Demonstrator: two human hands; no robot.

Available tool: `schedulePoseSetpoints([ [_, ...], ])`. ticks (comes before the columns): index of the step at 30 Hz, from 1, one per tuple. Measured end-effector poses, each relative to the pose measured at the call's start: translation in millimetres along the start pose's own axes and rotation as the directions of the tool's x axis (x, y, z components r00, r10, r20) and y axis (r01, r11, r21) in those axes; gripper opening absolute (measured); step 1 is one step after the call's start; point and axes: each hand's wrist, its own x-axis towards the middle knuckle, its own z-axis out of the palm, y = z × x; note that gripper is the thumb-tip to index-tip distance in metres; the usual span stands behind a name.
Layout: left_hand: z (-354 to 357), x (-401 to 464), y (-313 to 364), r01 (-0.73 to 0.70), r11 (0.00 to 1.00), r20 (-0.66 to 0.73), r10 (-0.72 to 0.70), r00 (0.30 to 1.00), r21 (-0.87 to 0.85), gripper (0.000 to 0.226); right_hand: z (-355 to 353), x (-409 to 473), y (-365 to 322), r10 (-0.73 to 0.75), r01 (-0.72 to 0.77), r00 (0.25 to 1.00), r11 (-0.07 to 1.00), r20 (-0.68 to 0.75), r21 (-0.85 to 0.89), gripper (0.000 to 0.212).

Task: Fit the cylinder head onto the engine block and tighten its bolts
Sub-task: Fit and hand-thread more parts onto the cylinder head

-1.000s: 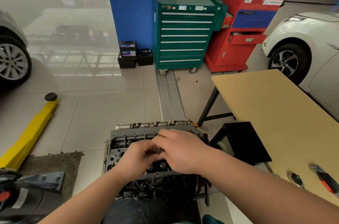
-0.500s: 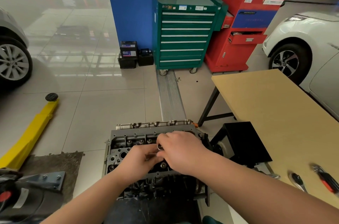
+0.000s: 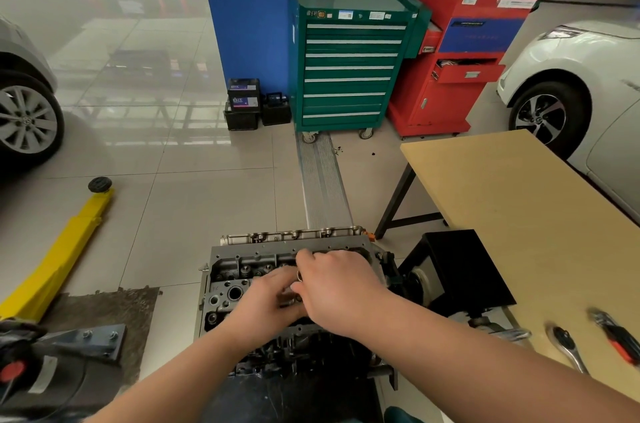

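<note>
The cylinder head [image 3: 263, 270] is seated on top of the engine block [image 3: 304, 350], low in the middle of the view, so the fitting step appears done and the bolts are judged to be the step in hand. Both hands are gathered over the middle of the head. A small metal ring-like piece [image 3: 299, 275], perhaps a bolt head or washer, is seen at the fingertips of the right hand [image 3: 337, 291], whose fingers are curled around it; exactly what it is cannot be told. The left hand [image 3: 268, 301] is laid just beside it with fingers bent toward the same spot, probably to steady or guide the piece, but whether anything is grasped by it cannot be told.

The engine is stood close to the wooden table [image 3: 519, 215], presumably so that tools are kept within reach: a ratchet [image 3: 566, 346] and a red-handled tool [image 3: 620, 343] are laid on its near corner. Farther off, a green tool cabinet [image 3: 349, 55] and a red cabinet [image 3: 460, 52] are stood against the wall, and a yellow lift arm [image 3: 65, 249] is stretched across the floor at the left.
</note>
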Motion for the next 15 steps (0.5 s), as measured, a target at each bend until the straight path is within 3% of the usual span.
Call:
schedulePoseSetpoints([
  [4, 11, -1, -3, 0.1, 0.99, -0.2, -0.079, 0.977, 0.097, 0.016, 2, 4, -1, 0.001, -0.003, 1.0, 0.998, -0.025, -0.065, 0.037],
  [9, 3, 0, -5, 0.015, 0.99, -0.096, -0.002, 0.995, 0.14, 0.006, -7, 2, 14, -0.166, 0.159, 0.974, 0.985, 0.153, 0.062, 0.044],
  [12, -2, 3, -4, -0.02, 0.992, 0.031, 0.016, 0.999, 0.126, 0.002, -5, -2, 15, -0.107, 0.102, 0.988, 0.994, 0.107, 0.049, 0.024],
  [15, 3, 1, 0, -0.008, 0.997, 0.007, 0.008, 1.0, 0.081, 0.009, 1, -5, 11, -0.035, 0.037, 0.999, 0.999, 0.03, -0.034, 0.032],
])
